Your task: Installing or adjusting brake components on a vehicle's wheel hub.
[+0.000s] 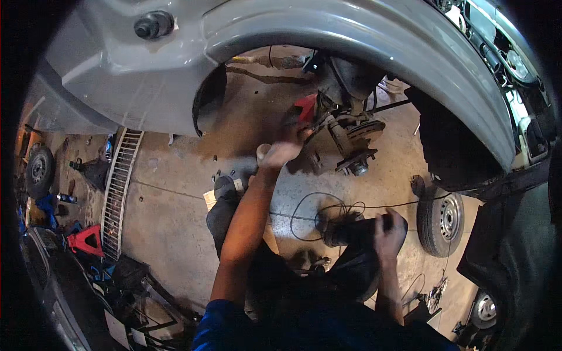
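Note:
My left hand (283, 153) reaches forward under the wheel arch of a grey car fender (328, 29), left of the bare wheel hub (356, 164) and its suspension parts. It is smeared by motion, so I cannot tell whether it holds anything. A small pale round thing (263, 153) shows beside it. Behind the hand stands a red jack stand (305, 109), partly hidden by the suspension. My right hand (387, 237) rests on my right knee with its fingers apart, holding nothing.
A loose wheel (440, 223) stands on the floor at right. A black cable (304, 235) lies coiled between my feet. To the left run a metal floor grate (120, 196) and another red jack stand (88, 241). Car body parts (503, 245) crowd the right.

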A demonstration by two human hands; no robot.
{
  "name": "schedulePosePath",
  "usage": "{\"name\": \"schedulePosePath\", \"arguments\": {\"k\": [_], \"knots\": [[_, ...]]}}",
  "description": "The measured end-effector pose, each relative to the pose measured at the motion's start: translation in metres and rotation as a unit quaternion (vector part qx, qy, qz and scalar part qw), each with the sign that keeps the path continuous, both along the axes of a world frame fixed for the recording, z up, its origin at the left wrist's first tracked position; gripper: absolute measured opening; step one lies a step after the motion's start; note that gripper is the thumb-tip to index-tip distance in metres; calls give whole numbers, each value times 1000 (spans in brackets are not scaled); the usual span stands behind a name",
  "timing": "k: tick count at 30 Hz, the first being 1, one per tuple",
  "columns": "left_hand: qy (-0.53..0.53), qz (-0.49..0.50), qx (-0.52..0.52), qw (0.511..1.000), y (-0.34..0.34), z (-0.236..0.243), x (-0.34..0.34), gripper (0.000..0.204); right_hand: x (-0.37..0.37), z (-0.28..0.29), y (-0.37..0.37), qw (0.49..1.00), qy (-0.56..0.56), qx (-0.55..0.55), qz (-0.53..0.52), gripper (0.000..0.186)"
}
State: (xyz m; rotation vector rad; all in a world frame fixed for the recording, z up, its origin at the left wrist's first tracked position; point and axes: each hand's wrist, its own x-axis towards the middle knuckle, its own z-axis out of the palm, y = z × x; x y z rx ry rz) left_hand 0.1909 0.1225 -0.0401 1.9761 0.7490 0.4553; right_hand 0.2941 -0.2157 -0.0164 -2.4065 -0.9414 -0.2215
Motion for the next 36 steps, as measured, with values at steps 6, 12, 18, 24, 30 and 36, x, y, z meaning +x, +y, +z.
{"name": "schedulePosePath", "arguments": {"k": [6, 12, 18, 24, 30, 36], "knots": [[-51, -6, -4, 999, 9, -26, 4, 44, -34, -42, 89, 961, 231, 99, 115, 43], [-30, 42, 31, 998, -2, -9, -4, 38, -43, -51, 165, 961, 227, 150, 58, 55], [-88, -1, 86, 992, 20, -45, 7, 38, -37, -56, 180, 968, 195, 155, -24, 57], [-132, 40, 63, 988, 16, -51, 7, 33, -35, -58, 179, 971, 191, 144, -1, 54], [-113, 33, 44, 992, 13, -44, 7, 36, -28, -72, 179, 966, 197, 168, -3, 53], [-92, -12, 19, 995, 16, -33, -1, 41, -33, -62, 179, 971, 185, 151, 7, 47]]}}
